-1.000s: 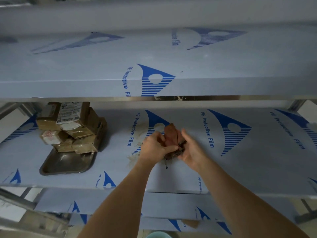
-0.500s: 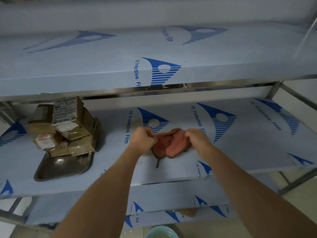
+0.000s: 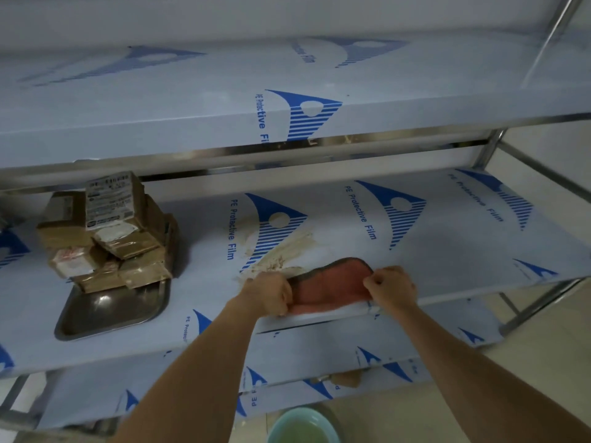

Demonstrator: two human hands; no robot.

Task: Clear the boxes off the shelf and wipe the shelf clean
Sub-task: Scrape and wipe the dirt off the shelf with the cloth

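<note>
Left hand [image 3: 267,292] and right hand [image 3: 391,289] each gripped an end of the flat reddish cloth [image 3: 329,284] on the film-covered steel shelf [image 3: 447,251], fingers curled.

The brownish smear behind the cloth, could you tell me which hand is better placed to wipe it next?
Probably the left. The left hand grips the cloth directly in front of the smear, while the right hand pinches the cloth's far end, farther away.
</note>
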